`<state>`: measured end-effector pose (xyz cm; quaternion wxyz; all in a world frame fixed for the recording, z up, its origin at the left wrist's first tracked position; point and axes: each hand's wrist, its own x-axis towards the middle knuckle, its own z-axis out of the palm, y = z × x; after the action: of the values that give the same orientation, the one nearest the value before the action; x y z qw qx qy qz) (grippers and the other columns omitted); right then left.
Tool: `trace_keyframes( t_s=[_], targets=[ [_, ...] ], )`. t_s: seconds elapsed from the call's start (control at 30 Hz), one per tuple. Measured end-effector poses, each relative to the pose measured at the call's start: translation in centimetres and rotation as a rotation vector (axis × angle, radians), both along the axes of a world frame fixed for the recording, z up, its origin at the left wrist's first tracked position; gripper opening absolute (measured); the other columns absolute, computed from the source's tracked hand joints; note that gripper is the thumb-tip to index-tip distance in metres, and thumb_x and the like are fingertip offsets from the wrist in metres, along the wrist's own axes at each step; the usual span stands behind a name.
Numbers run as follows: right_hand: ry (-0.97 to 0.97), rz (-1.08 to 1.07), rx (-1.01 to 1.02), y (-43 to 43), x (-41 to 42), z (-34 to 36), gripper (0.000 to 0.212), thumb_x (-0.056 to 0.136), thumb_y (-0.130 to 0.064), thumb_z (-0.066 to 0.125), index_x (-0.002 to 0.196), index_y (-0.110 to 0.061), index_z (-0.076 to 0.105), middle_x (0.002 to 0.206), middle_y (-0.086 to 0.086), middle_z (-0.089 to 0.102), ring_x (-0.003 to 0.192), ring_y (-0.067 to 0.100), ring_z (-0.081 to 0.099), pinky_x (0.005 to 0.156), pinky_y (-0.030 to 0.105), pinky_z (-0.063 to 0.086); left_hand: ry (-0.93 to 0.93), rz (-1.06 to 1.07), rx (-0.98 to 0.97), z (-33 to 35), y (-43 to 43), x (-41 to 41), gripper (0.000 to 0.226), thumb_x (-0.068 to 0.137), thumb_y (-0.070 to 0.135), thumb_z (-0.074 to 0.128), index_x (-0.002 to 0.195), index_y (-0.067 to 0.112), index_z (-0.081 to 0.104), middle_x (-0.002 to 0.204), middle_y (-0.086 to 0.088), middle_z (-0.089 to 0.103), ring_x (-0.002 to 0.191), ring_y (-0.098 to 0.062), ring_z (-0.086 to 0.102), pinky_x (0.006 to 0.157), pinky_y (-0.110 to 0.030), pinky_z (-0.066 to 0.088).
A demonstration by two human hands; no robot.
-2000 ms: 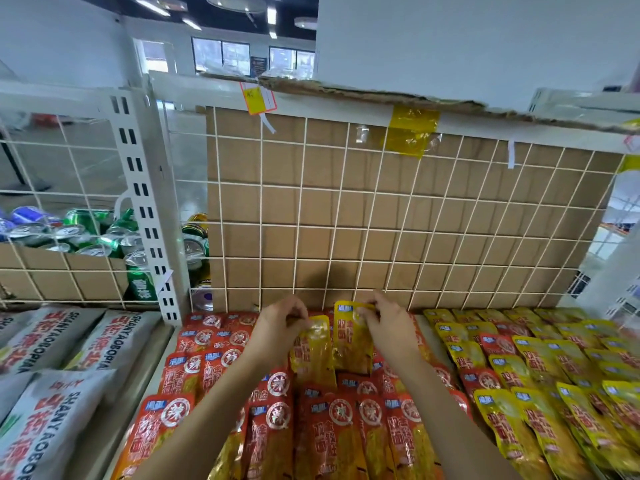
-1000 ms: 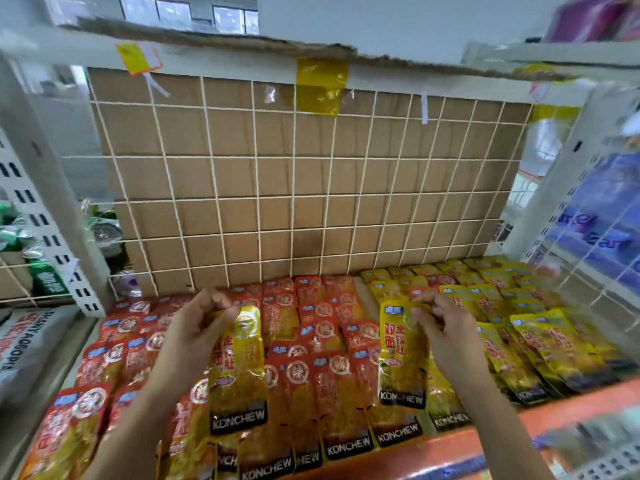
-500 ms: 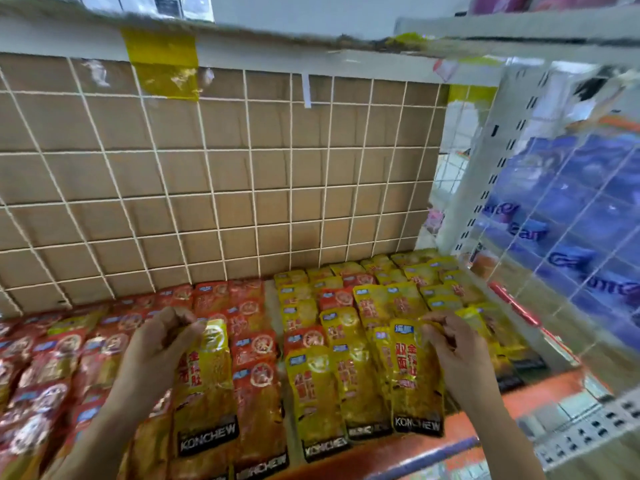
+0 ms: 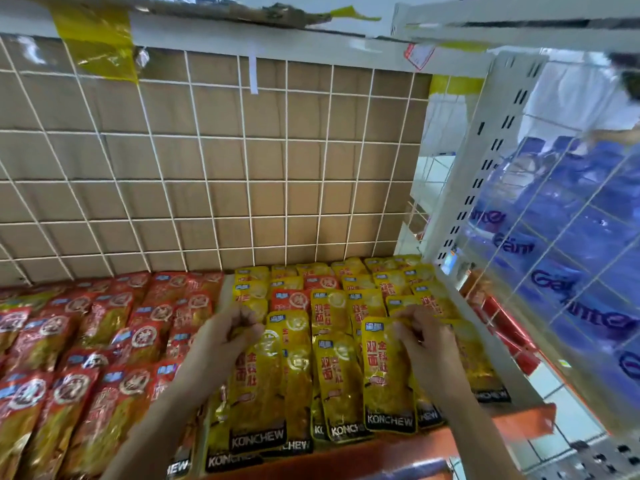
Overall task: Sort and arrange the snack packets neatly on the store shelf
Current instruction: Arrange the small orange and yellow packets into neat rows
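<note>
Yellow KONCHEW snack packets fill the right part of the shelf, red ones (image 4: 114,344) the left. My left hand (image 4: 225,332) pinches the top of one yellow packet (image 4: 258,393), which lies over the left edge of the yellow group. Further right, my right hand (image 4: 420,336) pinches the top edge of a second yellow packet (image 4: 384,379) that rests on the yellow rows. A couple of red packets (image 4: 294,299) sit among the yellow ones at the back.
A white wire grid backed with cardboard (image 4: 221,168) closes the rear. A white perforated upright (image 4: 485,161) and a wire side panel bound the right, with blue packages (image 4: 571,254) behind. The orange shelf lip (image 4: 381,455) runs along the front.
The view has swung right, from the red packets to the yellow section. Both hands carried their yellow packets rightward and lowered them onto the yellow rows.
</note>
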<state>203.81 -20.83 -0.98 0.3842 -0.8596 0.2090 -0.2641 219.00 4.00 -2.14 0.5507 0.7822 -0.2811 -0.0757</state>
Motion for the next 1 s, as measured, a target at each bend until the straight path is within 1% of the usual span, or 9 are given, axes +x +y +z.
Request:
trace_keyframes(
  t_s=[0.07, 0.13, 0.23, 0.33, 0.43, 0.5, 0.57, 0.77, 1.0],
  targets=[
    [0.038, 0.032, 0.012, 0.0, 0.7, -0.2, 0.026, 0.086, -0.010, 0.061, 0.080, -0.034, 0.053, 0.074, -0.011, 0.065, 0.070, 0.004, 0.059, 0.060, 0.020, 0.043, 0.018, 0.017, 0.043, 0.0, -1.1, -0.6, 0.024, 0.084, 0.007, 0.066, 0.070, 0.022, 0.054, 0.062, -0.001, 0.054, 0.055, -0.005, 0.045, 0.052, -0.020, 0.035],
    [0.063, 0.063, 0.043, 0.5, 1.3, -0.2, 0.021, 0.087, -0.011, 0.060, 0.081, -0.030, 0.054, 0.073, -0.009, 0.063, 0.067, 0.000, 0.057, 0.056, 0.012, 0.040, 0.041, 0.000, 0.072, 0.2, -2.1, -1.4, 0.024, 0.085, 0.004, 0.063, 0.071, 0.021, 0.055, 0.060, 0.004, 0.058, 0.052, -0.002, 0.047, 0.051, -0.018, 0.038],
    [0.071, 0.121, 0.040, 1.5, 2.0, -0.2, 0.024, 0.089, -0.012, 0.059, 0.077, -0.032, 0.051, 0.070, -0.008, 0.061, 0.062, 0.001, 0.055, 0.053, 0.011, 0.040, 0.023, -0.011, 0.151, 0.5, -3.2, -2.1, 0.012, 0.084, 0.005, 0.064, 0.077, 0.011, 0.057, 0.062, 0.005, 0.061, 0.056, 0.001, 0.053, 0.052, -0.012, 0.040],
    [0.149, 0.174, -0.002, 2.3, 2.7, -0.6, 0.012, 0.092, -0.019, 0.056, 0.085, -0.028, 0.052, 0.074, -0.012, 0.059, 0.062, -0.001, 0.052, 0.055, 0.011, 0.039, -0.031, 0.006, 0.229, 0.3, -3.6, -2.4, 0.012, 0.083, 0.008, 0.068, 0.078, 0.016, 0.059, 0.072, 0.001, 0.064, 0.065, -0.001, 0.057, 0.058, -0.015, 0.044],
    [0.169, 0.172, -0.135, 2.8, 3.0, -1.1, 0.001, 0.092, -0.024, 0.056, 0.091, -0.024, 0.057, 0.077, -0.012, 0.059, 0.072, 0.005, 0.058, 0.064, 0.020, 0.047, -0.073, 0.047, 0.277, 0.1, -3.9, -2.8, 0.014, 0.082, 0.010, 0.068, 0.078, 0.019, 0.058, 0.074, 0.004, 0.064, 0.069, -0.003, 0.058, 0.061, -0.015, 0.047],
    [0.164, 0.148, -0.199, 2.9, 3.2, -1.4, 0.008, 0.091, -0.025, 0.056, 0.095, -0.020, 0.059, 0.084, -0.008, 0.062, 0.078, 0.009, 0.061, 0.069, 0.028, 0.051, -0.110, 0.066, 0.292, -0.1, -4.0, -3.0, 0.015, 0.082, 0.011, 0.068, 0.078, 0.020, 0.058, 0.075, 0.005, 0.064, 0.070, -0.003, 0.059, 0.063, -0.014, 0.047],
    [0.139, 0.127, -0.279, 2.9, 3.3, -1.8, 0.009, 0.089, -0.024, 0.059, 0.094, -0.017, 0.062, 0.088, -0.005, 0.063, 0.082, 0.011, 0.060, 0.069, 0.026, 0.051, -0.129, 0.090, 0.297, -0.2, -4.0, -2.9, 0.013, 0.083, 0.013, 0.068, 0.079, 0.021, 0.058, 0.076, 0.007, 0.064, 0.072, -0.003, 0.059, 0.063, -0.015, 0.047],
    [0.091, 0.062, -0.454, 2.8, 3.7, -2.8, 0.016, 0.068, -0.019, 0.080, 0.077, -0.018, 0.067, 0.077, -0.006, 0.064, 0.076, 0.015, 0.061, 0.061, 0.022, 0.047, -0.158, 0.117, 0.286, -0.8, -3.9, -2.8, 0.009, 0.085, 0.015, 0.065, 0.084, 0.021, 0.059, 0.083, 0.011, 0.062, 0.078, -0.003, 0.058, 0.063, -0.014, 0.046],
    [0.074, 0.049, -0.443, 2.7, 3.8, -2.6, 0.020, 0.078, -0.018, 0.072, 0.098, -0.015, 0.067, 0.094, -0.001, 0.066, 0.089, 0.020, 0.062, 0.074, 0.033, 0.053, -0.278, 0.146, 0.244, -1.3, -2.5, -2.1, 0.010, 0.087, 0.015, 0.063, 0.084, 0.023, 0.058, 0.090, 0.015, 0.057, 0.087, -0.002, 0.054, 0.071, -0.011, 0.040]
  ],
)
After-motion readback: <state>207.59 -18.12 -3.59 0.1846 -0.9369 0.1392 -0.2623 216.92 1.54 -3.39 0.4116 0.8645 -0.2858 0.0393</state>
